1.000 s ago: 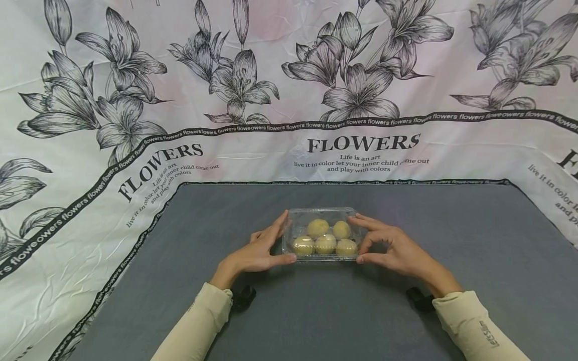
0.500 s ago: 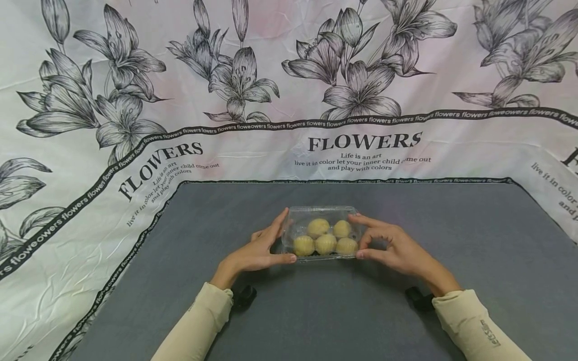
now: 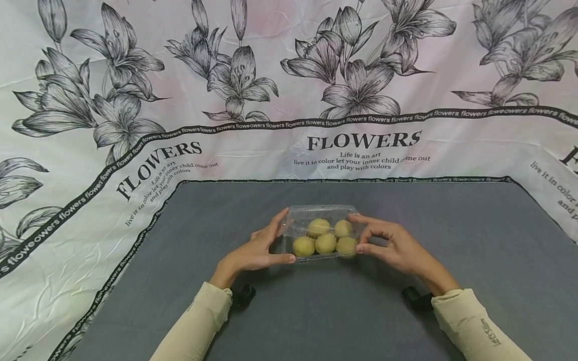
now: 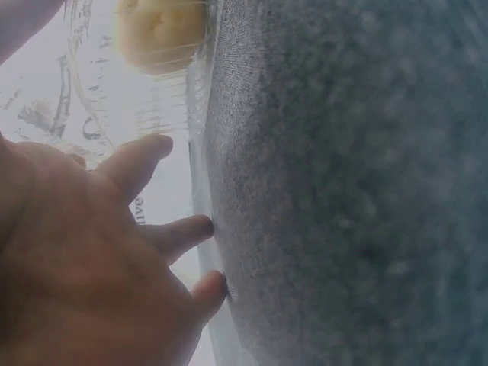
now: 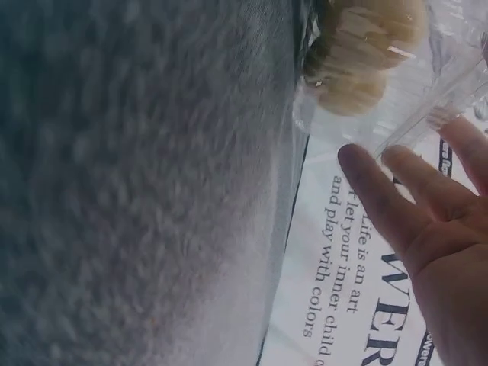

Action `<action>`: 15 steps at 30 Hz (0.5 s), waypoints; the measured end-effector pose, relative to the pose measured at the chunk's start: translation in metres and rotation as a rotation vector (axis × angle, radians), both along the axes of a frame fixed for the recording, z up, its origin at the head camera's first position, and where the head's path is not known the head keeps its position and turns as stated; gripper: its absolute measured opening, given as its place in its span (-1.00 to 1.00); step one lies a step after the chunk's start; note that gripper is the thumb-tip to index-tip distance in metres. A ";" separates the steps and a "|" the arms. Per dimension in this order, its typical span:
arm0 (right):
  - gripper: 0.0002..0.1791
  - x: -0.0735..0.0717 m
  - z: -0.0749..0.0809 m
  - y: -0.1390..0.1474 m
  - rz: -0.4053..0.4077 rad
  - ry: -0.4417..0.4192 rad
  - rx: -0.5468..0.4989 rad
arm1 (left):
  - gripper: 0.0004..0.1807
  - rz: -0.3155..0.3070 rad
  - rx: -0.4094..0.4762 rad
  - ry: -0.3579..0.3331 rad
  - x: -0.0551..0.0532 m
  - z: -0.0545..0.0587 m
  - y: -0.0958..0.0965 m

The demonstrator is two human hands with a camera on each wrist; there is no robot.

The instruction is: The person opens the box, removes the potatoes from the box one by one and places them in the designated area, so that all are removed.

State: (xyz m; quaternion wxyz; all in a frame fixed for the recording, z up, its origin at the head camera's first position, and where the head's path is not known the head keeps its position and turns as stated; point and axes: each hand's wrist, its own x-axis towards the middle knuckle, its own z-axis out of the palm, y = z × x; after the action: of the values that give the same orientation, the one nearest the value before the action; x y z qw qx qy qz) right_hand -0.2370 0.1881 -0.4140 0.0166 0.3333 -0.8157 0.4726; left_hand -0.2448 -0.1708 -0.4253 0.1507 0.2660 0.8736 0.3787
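Observation:
A clear plastic box (image 3: 295, 220) with several round yellow-green, fruit-like balls (image 3: 318, 227) inside sits between both hands near the table's middle. My left hand (image 3: 256, 254) grips its left end, thumb at the front corner and index finger up by the back. The right hand (image 3: 397, 246) pinches the opposite end between thumb and index finger. In the left wrist view, the remaining fingers of the left hand (image 4: 99, 259) spread below the box wall, one ball (image 4: 162, 34) showing through. Fingertips of the right hand (image 5: 450, 229) reach the box's edge in the right wrist view.
A grey cloth covers the table (image 3: 316, 316). Behind it and along its sides hangs a white sheet (image 3: 253, 150) printed with flowers and lettering. Black wrist straps (image 3: 244, 297) show beside both beige sleeves (image 3: 194, 321).
The box's front edge has risen slightly, more at the right, and the glare on its lid has faded. The right thumb has moved up a little with it. The left hand stays nearly still.

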 end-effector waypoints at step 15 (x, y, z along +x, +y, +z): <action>-0.71 0.006 0.005 0.004 -0.049 0.068 0.055 | 0.16 0.024 -0.019 -0.011 0.000 0.000 0.000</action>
State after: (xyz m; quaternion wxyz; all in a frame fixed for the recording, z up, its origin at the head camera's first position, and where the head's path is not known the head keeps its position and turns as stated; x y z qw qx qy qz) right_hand -0.2309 0.1922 -0.4093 0.0467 0.3292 -0.8353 0.4379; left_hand -0.2450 -0.1709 -0.4255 0.1536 0.2521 0.8793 0.3738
